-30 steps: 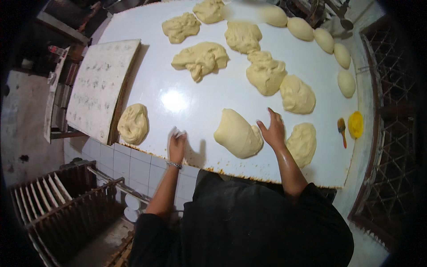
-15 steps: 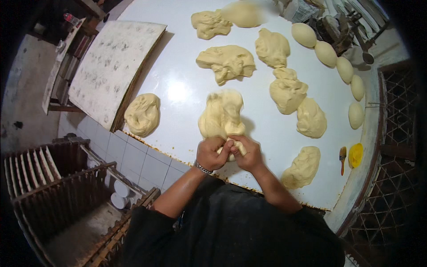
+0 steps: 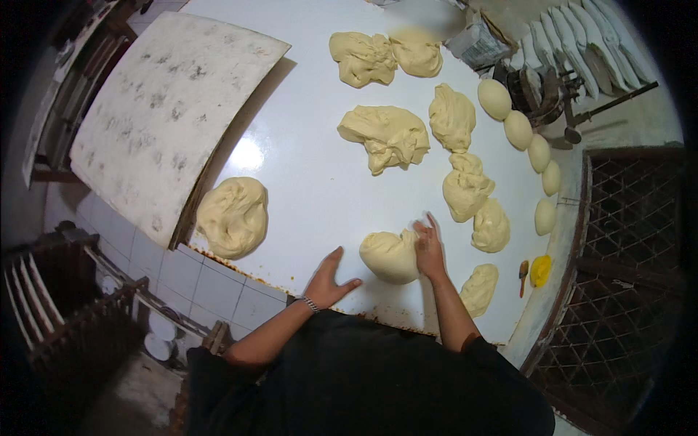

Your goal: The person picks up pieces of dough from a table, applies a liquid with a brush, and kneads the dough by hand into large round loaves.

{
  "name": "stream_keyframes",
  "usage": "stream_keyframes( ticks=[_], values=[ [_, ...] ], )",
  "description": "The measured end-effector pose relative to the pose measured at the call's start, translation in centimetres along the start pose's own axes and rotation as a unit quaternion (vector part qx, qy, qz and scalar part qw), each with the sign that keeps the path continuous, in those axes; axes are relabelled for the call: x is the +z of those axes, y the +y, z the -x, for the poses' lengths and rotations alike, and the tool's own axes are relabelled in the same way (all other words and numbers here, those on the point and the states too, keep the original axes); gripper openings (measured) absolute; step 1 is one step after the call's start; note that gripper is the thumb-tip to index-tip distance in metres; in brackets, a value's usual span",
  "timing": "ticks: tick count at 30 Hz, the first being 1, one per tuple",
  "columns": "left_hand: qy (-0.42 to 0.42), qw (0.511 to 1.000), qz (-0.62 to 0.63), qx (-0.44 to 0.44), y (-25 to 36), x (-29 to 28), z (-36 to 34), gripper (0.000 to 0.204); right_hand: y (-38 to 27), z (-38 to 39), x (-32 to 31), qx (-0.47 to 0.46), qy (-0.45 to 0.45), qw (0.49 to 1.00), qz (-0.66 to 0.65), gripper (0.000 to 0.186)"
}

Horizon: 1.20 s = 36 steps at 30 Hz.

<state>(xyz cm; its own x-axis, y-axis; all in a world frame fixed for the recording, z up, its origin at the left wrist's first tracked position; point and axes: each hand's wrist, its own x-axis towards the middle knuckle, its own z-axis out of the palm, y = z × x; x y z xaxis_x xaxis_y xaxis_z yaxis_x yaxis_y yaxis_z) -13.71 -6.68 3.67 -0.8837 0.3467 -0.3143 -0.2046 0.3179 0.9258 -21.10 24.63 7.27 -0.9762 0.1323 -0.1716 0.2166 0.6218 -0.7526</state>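
Left hand point(image 3: 327, 287) and right hand point(image 3: 429, 251) work near the table's front edge: the left has its thumb well away from its fingers and stands apart from the dough, while the right, its fingers loosely spread, touches the dough's right side. A metal chain bracelet point(image 3: 311, 304) circles the left wrist. Between the hands, on the glossy white table point(image 3: 313, 203), sits the dough piece point(image 3: 390, 260), plump, rounded and pale yellow, its skin taut and smooth apart from an uneven fold at the upper right. Rust-coloured spots fleck the table's front edge.

Lumpy, creased dough masses point(image 3: 385, 138) lie beyond and to either side; five smooth dough ovals point(image 3: 494, 98) curve along the right. Near the right edge, a brush point(image 3: 523, 279) with a reddish handle lies beside a yellow dish point(image 3: 540, 271). Dark blotches mottle the pale board point(image 3: 174, 109) at left. Any print on the greyish package point(image 3: 476, 45) at the far edge is too small to read.
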Motion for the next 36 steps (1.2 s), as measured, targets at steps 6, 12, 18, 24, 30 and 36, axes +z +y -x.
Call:
stream_keyframes(
  ticks=[6, 12, 18, 24, 30, 36],
  values=[
    [0.152, 0.952, 0.267, 0.014, 8.5, 4.9, -12.5, 0.051, -7.4, -6.2, 0.5, -0.041, -0.174, 0.984, -0.026, 0.044],
    [0.18, 0.891, -0.053, 0.414, 17.1, 2.2, -1.6, 0.056, -9.5, 5.0, -5.5, -0.409, -0.009, 0.911, -0.062, 0.071],
    [0.131, 0.98, -0.135, -0.067, 5.7, 15.3, 9.0, 0.063, 2.6, 14.8, -2.7, -0.027, -0.374, 0.926, 0.047, 0.056],
    [0.257, 0.937, -0.222, -0.086, 7.1, 14.6, -5.7, 0.088, 4.2, 5.3, -3.9, 0.075, -0.114, 0.989, 0.061, 0.053],
    [-0.086, 0.967, -0.146, 0.189, 12.7, 11.3, -20.3, 0.056, 14.3, 14.0, -1.4, 0.03, 0.083, 0.955, -0.283, 0.06],
    [-0.246, 0.911, -0.156, 0.292, 9.0, 8.2, -20.5, 0.056, 5.9, 4.7, 4.7, -0.062, 0.06, 0.92, -0.381, 0.081]
  ],
)
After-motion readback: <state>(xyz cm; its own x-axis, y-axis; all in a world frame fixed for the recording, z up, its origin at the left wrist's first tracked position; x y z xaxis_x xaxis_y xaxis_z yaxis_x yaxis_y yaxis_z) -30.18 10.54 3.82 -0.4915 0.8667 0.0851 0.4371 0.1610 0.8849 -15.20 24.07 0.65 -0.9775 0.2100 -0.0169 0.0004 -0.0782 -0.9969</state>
